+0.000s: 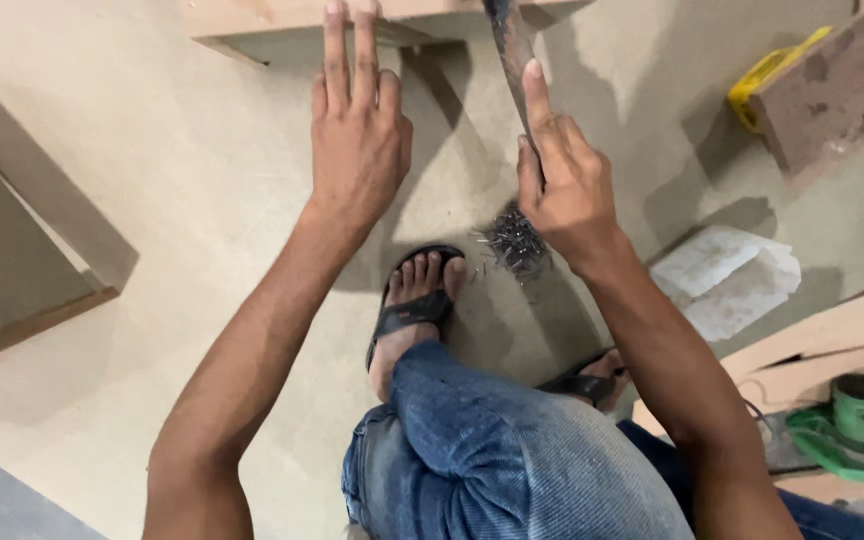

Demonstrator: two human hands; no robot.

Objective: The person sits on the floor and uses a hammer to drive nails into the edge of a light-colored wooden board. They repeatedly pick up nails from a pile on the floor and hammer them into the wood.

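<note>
- Head view looks straight down on 2 bare arms reaching toward 12 o'clock over a pale board floor (202,200).
- Left hand (357,130) lies flat, fingers straight and pressed close together, fingertips touching the edge of a wooden panel (252,15) at 12 o'clock.
- Right hand (564,185) is wrapped around a dark hammer handle (508,45), index finger stretched along the shaft; the handle runs up toward 12 o'clock and its head is cut off by the frame edge, so I cannot tell what it meets.
- Just under the right hand, at its 7 o'clock, a heap of small nails (515,243) lies on the floor.
- Left foot in a black sandal (414,305) sits at 6 o'clock of the nails, close beside them; a knee in blue jeans (492,450) fills the bottom centre.
- White crumpled paper (727,275) lies at 3 o'clock of the right wrist.
- Green power tool (852,425) sits at 4 o'clock, on wooden boards.
- Yellow object (767,75) at 2 o'clock is partly hidden by a brown board (837,85).
</note>
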